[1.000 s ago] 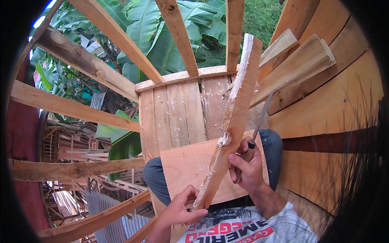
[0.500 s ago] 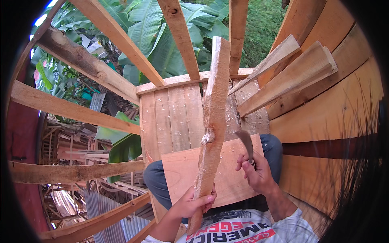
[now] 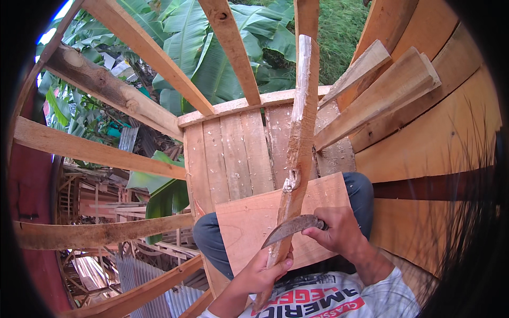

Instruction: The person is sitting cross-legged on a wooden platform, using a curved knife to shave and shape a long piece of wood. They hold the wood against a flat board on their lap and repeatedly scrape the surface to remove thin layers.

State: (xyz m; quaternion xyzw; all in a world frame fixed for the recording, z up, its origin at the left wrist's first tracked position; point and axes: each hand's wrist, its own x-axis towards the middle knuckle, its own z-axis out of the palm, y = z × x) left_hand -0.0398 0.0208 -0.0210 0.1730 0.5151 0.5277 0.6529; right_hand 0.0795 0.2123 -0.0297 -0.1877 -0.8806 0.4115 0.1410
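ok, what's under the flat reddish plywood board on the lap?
The flat reddish plywood board rests on the person's blue-jeaned legs; one knee shows at each side. The rest of the thighs is covered. The plank floor continues beyond the board's far edge.

Long rough wooden stick (image 3: pixel 298 148), nearly upright, curved dark knife blade (image 3: pixel 289 229) across it

A plywood board (image 3: pixel 249 222) rests on the lap (image 3: pixel 212 238).

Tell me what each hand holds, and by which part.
The left hand grips the long stick near its lower end. The right hand holds the curved knife by its handle, blade across the stick.
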